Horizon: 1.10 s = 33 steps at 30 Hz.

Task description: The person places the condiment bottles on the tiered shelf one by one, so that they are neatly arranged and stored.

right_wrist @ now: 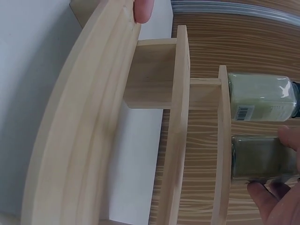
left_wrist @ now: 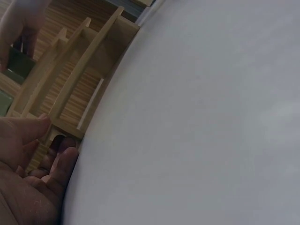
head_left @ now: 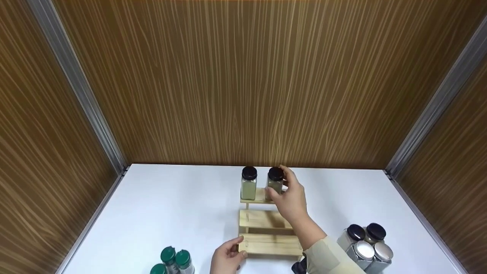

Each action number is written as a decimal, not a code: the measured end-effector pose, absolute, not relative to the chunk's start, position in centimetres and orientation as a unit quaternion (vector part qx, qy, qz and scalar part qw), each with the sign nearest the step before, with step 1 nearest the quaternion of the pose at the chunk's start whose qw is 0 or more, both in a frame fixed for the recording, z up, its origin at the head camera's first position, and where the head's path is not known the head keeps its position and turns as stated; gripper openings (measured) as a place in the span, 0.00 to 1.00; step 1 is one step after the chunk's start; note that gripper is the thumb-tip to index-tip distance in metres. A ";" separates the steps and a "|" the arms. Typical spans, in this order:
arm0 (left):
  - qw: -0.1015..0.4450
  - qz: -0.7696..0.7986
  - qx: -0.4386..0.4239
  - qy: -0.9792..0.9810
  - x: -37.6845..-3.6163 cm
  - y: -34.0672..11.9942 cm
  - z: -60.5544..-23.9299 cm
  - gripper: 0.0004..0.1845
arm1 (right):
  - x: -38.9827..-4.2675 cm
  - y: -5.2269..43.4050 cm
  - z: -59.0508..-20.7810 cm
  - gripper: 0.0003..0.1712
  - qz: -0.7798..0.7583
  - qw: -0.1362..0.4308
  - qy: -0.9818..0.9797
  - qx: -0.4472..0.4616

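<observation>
A three-tier wooden spice rack [head_left: 271, 243] stands on the white table. On its top tier, at the left, sits a glass spice jar [head_left: 249, 188] with pale green contents and a black lid. Beside it my right hand [head_left: 292, 199] grips a second, darker green spice jar [head_left: 274, 186] between thumb and fingers; its base is right at the top shelf in the right wrist view. My left hand [head_left: 226, 257] holds the left end of the lowest tier, thumb on the front and fingers curled behind it, also seen in the left wrist view.
Several green-capped shaker bottles [head_left: 183, 260] stand at the front left. At the right is a group of square glass jars [head_left: 363, 253], some with black lids and some with silver ones. Wood-grain panels [head_left: 243, 83] wall the table at the back and sides.
</observation>
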<state>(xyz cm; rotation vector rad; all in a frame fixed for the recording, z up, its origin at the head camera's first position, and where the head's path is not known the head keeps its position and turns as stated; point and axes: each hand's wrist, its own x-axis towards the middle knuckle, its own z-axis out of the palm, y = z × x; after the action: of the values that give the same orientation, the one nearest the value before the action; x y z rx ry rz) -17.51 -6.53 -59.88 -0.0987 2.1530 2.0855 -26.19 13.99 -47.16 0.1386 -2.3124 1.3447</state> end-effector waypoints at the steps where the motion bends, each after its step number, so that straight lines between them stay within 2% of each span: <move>1: 0.071 0.692 -0.033 0.718 -17.5 -6.5 -59.9 0.26 | -26.2 14.0 -47.2 0.42 0.487 0.229 -0.841 0.050; 17: 0.073 0.701 -0.022 0.710 -17.6 -6.5 -60.1 0.26 | -26.1 14.3 -47.3 0.43 0.477 0.231 -0.847 0.043; 24: 0.078 0.702 -0.006 0.708 -17.5 -6.5 -60.1 0.26 | -25.7 16.0 -46.6 0.53 0.516 0.218 -0.828 0.021; 26: 0.076 0.700 -0.005 0.710 -17.5 -6.4 -60.0 0.26 | -25.5 17.1 -45.9 0.51 0.537 0.227 -0.812 0.012; 33: 0.084 0.694 -0.017 0.715 -17.4 -6.9 -59.9 0.26 | -23.7 21.7 -42.7 0.34 0.528 0.299 -0.794 0.030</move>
<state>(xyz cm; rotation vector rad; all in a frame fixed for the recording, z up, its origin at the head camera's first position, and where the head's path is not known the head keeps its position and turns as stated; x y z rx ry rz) -17.43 -6.88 -59.89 -0.0511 2.1329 2.0698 -23.71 21.73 -42.75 0.0800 -2.1095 1.4015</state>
